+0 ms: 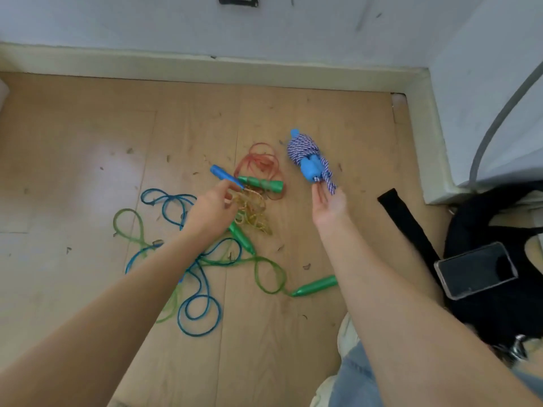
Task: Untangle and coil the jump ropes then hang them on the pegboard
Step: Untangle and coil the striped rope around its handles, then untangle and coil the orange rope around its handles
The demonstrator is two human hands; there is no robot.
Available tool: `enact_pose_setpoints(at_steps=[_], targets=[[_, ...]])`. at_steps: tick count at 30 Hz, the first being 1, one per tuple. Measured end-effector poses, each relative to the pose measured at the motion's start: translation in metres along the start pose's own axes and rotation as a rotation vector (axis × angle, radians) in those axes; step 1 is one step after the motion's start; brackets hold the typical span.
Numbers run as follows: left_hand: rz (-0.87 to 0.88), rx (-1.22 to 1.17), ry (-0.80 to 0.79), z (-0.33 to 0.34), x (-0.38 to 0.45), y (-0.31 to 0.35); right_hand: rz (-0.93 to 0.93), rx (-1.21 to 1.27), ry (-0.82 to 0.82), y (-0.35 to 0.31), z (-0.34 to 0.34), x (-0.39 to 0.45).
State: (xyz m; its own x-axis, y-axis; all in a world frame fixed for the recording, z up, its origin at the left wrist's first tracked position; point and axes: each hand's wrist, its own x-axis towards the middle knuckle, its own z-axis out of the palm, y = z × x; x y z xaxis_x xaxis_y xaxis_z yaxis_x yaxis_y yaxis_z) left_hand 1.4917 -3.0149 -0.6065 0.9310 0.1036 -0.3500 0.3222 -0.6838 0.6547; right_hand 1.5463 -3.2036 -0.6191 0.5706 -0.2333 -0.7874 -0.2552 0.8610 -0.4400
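Your left hand [213, 207] pinches the thin end of a blue jump-rope handle [225, 176] above the tangle of blue, green, yellow and red ropes [205, 251] lying mid-floor [88, 171]. Your right hand [329, 205] reaches with relaxed, nearly straight fingers, holding nothing, just beside the loose end of the coiled blue-and-white braided rope [308, 155], which lies nearer the far right corner of the floor. A phone [476, 270] rests on a black bag [499, 224] at the right edge.
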Motion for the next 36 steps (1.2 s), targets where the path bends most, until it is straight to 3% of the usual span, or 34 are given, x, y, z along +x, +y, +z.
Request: enact_pose_setpoints(at_steps=[3,6,11,15,17,19,23,26,29,32,36], targets=[[0.013,0.08,-0.078,0.019,-0.004,0.001,0.116,-0.159,0.031,0.012,-0.018,0.003],[0.025,0.101,-0.06,0.025,-0.016,-0.001,0.115,-0.36,-0.042,0.023,-0.03,-0.006],[-0.14,0.353,0.13,0.017,-0.058,-0.043,-0.215,-1.303,-0.263,0.055,-0.048,-0.026],[-0.357,0.329,0.002,0.013,-0.088,-0.083,-0.465,-2.038,-0.542,0.087,-0.069,-0.039],[-0.344,0.261,-0.067,0.012,-0.094,-0.096,-0.506,-2.25,-0.481,0.093,-0.083,-0.044],[-0.282,0.207,-0.096,0.009,-0.095,-0.104,-0.527,-2.347,-0.419,0.092,-0.094,-0.048],[-0.272,-0.019,0.021,-0.001,-0.099,-0.109,-0.635,-2.248,-0.527,0.101,-0.095,-0.063],[-0.298,-0.227,0.101,-0.017,-0.107,-0.113,-0.833,-2.161,-0.886,0.124,-0.081,-0.071],[-0.321,-0.361,0.069,-0.038,-0.114,-0.119,-0.904,-2.331,-1.146,0.149,-0.068,-0.078],[-0.39,-0.381,0.079,-0.053,-0.12,-0.133,-0.745,-2.43,-1.139,0.166,-0.066,-0.085],[-0.407,-0.234,-0.045,-0.052,-0.128,-0.145,-0.707,-2.301,-1.047,0.166,-0.074,-0.096]])
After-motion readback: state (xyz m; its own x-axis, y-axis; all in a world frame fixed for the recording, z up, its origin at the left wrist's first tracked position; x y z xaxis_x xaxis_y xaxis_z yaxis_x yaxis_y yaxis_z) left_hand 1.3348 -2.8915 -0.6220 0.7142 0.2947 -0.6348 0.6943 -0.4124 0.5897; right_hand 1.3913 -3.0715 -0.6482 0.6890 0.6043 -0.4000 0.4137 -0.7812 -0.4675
